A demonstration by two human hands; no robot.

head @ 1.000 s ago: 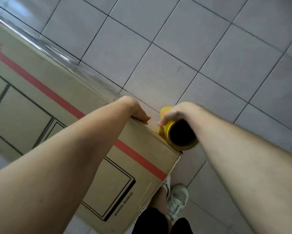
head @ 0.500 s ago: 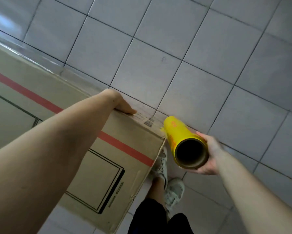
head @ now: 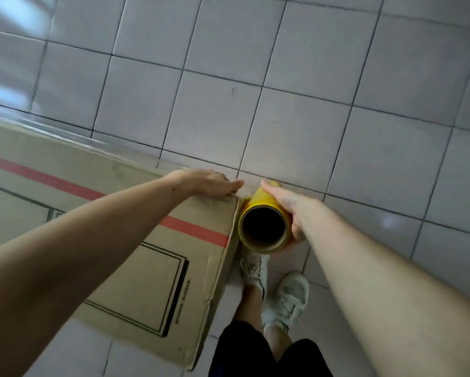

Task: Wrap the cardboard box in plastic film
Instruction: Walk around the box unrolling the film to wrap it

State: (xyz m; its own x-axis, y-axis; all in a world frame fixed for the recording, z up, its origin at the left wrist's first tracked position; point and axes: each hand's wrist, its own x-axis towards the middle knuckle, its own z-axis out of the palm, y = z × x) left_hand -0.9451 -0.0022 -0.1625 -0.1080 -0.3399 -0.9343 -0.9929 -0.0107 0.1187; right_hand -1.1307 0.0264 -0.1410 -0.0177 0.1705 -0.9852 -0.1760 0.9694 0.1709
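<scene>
Fingers flat on the box corner, and fingers curled round the roll!

Your left hand (head: 209, 182) lies with straight fingers (head: 232, 186) pressed on the top right corner of the cardboard box (head: 125, 235), a matte brown carton with a red stripe and black printed frames, standing on the floor (head: 296, 118) of pale glossy tiles. Your right hand (head: 289, 210) wraps the film roll (head: 263, 227), a yellow cylinder with a hollow cardboard core, just beside that corner. Glossy plastic film (head: 46, 126) clings along the box's far edge.
</scene>
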